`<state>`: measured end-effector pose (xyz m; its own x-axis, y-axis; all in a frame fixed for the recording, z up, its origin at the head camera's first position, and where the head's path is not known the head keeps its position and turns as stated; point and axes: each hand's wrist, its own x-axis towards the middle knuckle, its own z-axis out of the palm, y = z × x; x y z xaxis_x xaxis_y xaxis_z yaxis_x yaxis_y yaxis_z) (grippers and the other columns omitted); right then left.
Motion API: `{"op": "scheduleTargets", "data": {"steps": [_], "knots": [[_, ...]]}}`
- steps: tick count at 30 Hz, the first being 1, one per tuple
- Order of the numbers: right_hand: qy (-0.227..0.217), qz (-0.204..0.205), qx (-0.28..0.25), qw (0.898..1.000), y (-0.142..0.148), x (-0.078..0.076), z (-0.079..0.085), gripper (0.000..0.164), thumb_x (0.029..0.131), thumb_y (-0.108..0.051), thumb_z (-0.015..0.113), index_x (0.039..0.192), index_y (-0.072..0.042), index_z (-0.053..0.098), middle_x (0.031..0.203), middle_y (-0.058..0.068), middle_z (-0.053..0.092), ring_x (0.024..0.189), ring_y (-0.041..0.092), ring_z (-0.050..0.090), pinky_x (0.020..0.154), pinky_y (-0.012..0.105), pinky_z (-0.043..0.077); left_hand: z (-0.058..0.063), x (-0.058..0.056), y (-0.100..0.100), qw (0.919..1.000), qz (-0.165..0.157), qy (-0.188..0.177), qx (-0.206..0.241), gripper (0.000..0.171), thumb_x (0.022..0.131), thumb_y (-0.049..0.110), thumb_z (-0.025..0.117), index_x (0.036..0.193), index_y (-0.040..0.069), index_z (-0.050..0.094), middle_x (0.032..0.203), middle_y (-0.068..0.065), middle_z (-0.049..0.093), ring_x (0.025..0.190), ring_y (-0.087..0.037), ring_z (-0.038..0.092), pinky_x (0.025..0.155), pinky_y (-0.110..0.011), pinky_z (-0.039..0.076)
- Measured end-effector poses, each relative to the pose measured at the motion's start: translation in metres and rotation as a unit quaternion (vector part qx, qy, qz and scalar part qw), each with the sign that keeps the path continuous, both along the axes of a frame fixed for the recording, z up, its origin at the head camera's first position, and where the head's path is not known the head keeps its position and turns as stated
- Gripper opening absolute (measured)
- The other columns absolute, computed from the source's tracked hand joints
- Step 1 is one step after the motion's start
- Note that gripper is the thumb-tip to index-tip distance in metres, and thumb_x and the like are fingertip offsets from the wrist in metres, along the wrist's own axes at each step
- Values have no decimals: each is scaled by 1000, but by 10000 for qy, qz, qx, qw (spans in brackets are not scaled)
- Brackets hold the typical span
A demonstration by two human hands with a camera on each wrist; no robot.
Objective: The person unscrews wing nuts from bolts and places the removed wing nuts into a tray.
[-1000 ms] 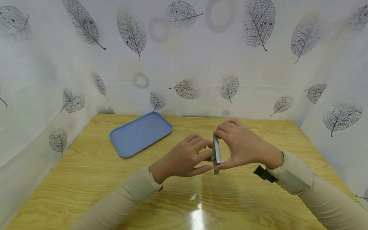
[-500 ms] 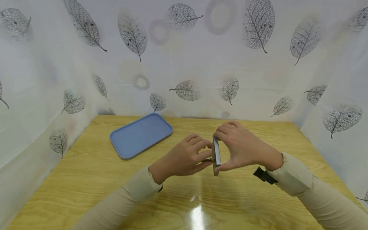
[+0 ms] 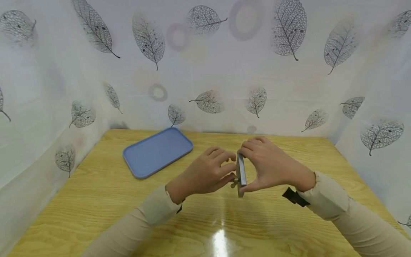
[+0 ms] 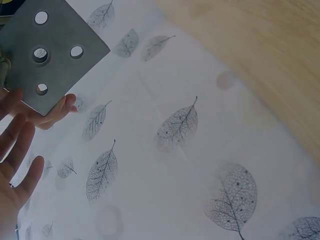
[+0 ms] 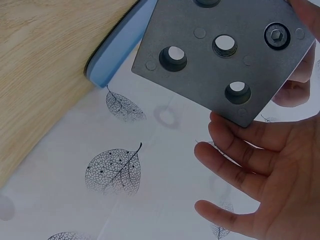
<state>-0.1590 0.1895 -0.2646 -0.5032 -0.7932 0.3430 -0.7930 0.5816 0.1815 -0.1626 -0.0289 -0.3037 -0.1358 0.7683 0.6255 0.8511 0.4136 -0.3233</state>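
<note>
A square grey metal plate (image 3: 242, 171) with round holes stands on edge between the hands, above the table. My right hand (image 3: 271, 166) grips it by opposite edges, fingertips at the top and thumb at the bottom. Seen from the right wrist, the plate (image 5: 200, 65) carries a hex socket bolt (image 5: 276, 35) sunk in one corner hole. A brass-coloured wing nut (image 3: 234, 183) sticks out from the plate's left face. The curled thumb and finger of my left hand (image 3: 208, 172) are at this nut; their contact is partly hidden. In the left wrist view, its other fingers (image 4: 31, 180) spread loosely.
A blue rectangular tray (image 3: 157, 152) lies at the back left of the wood-grain table (image 3: 192, 221). White cloth (image 3: 212, 71) with a leaf print hangs behind the table and on both sides.
My left thumb and finger have turned the wing nut; the thumb has moved from below it up toward the finger. The right hand and plate have stayed nearly still.
</note>
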Motion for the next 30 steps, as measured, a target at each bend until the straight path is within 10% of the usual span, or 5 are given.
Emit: {"op": "scheduleTargets", "data": {"steps": [10,30], "knots": [[-11,21,-71,10000,3,-1,-2,80,56,-78,67,98,-10,62,93,1,61,91,21,57,93,45,41,3,6,1,9975,-567,358,215,15,85,31,67,89,17,66,100,-2,63,87,-15,59,88,-29,48],[-16,-1,-26,10000,2,-1,-1,80,56,-77,68,98,-10,62,92,1,61,93,21,57,92,44,41,-5,5,4,9993,-106,-154,-330,22,85,39,66,98,21,66,106,2,61,93,-13,58,90,-29,46]]}}
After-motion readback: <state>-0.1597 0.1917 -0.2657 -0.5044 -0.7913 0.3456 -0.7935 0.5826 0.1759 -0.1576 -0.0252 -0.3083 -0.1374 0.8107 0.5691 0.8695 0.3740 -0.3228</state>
